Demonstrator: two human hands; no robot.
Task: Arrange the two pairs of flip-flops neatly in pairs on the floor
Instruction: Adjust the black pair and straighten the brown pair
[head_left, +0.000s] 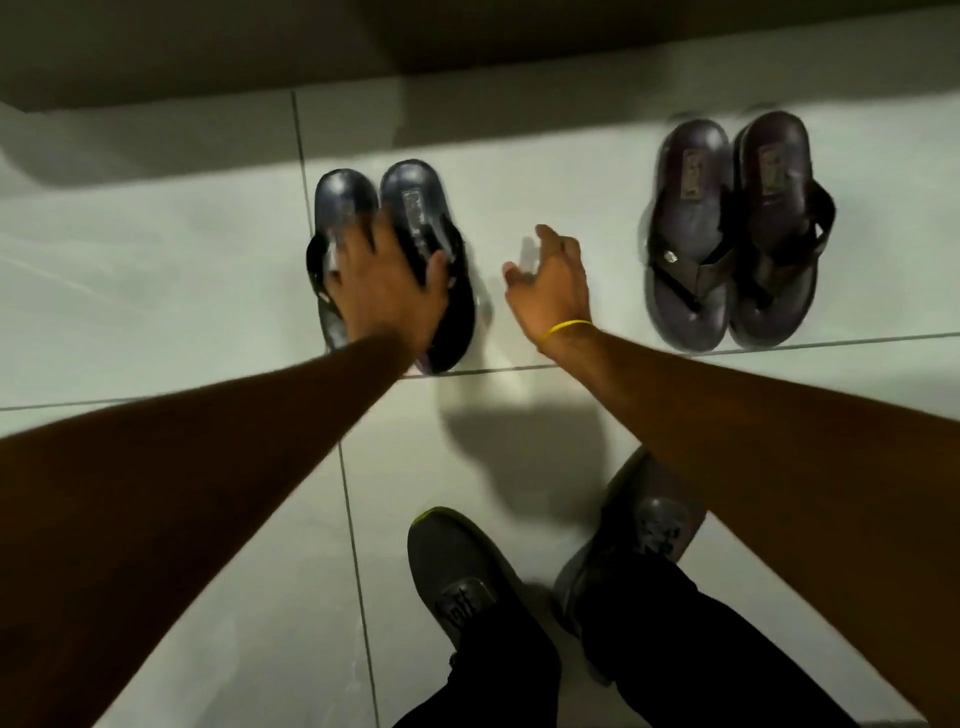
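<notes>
Nearest the camera, two grey sneakers (457, 566) are seen planted on the pale tiled floor (208, 260), with dark trouser legs (675, 623) rising from them. A shadow is cast on the tile just ahead of the sneakers.

Farther out, both bare forearms are stretched forward. The left hand (389, 280) is laid palm-down across the left pair of flip-flops (410, 208), its fingers spread over the straps and the thumb pressed against the right-hand sandal; whether the grip is actually closed around the straps cannot be told, since the frame is blurred there. The two sandals of this pair are set side by side, touching, with their toes toward the camera and heels toward the wall.

The right hand (550, 280), marked by a yellow band (566, 330) at the wrist, is held loose above the bare floor between the two pairs, its grip released, with nothing in it.

To the right, well apart, the second pair of flip-flops (737, 228) is lying flat, side by side and touching, aligned the same way. Beyond both pairs, a dark wall base (467, 47) is seen.
</notes>
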